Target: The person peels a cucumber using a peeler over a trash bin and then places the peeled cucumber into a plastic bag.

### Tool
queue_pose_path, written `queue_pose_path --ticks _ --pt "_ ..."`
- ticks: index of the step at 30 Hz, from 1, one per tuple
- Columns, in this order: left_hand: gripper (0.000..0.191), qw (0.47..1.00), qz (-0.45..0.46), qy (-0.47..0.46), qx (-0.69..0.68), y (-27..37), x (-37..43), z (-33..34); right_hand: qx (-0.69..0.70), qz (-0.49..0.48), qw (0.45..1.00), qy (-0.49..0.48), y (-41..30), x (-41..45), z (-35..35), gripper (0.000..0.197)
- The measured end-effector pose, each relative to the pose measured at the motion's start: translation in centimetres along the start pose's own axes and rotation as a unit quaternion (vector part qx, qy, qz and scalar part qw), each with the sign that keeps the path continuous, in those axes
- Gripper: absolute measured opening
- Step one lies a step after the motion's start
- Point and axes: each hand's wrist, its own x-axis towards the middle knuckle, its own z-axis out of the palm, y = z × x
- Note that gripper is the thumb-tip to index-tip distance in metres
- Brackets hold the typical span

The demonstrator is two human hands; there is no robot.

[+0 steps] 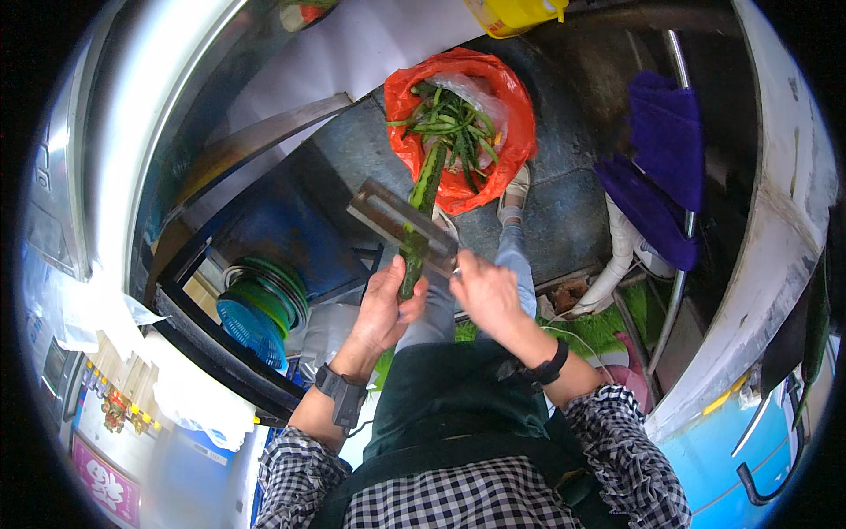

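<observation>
My left hand [384, 301] grips the near end of a long green cucumber [431, 173], which points away from me. Pale stripes run along its partly peeled skin. In my right hand [489, 291] is the handle of a broad, slotted metal peeler [433, 233], whose blade lies across the cucumber just beyond my left fingers. Beneath the cucumber's far end, a red plastic bag [515, 175] stands gaping on the floor. Long green peel strips [453, 125] are heaped inside it, over a clear plastic liner. The handle is mostly covered by my right fingers.
Left of my legs, stacked green and blue plastic baskets [261, 311] sit in a dark-framed rack. Purple cloths [664, 142] hang over a metal rail [681, 244] at right, near a white drain pipe [611, 254]. A yellow container [515, 14] stands at the far edge.
</observation>
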Motion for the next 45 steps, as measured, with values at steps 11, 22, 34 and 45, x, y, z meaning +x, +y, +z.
queue_pose_path --ticks 11,22,34,45 --pt "0.051 0.997 0.021 -0.069 0.009 1.7 -3.8 0.3 -0.017 0.064 0.998 0.013 5.6 9.8 1.5 0.035" --pt "0.056 0.996 -0.005 -0.069 -0.056 0.7 -3.9 -0.9 0.492 0.346 0.782 -0.164 12.2 11.5 1.7 0.014" --pt "0.047 0.987 -0.018 -0.064 -0.146 -0.4 -1.1 -0.1 0.064 0.034 0.997 -0.023 -0.3 -1.4 0.0 0.028" --pt "0.057 0.987 -0.009 -0.077 -0.139 1.2 -3.6 1.8 -0.035 0.109 0.993 -0.014 5.5 9.4 3.6 0.034"
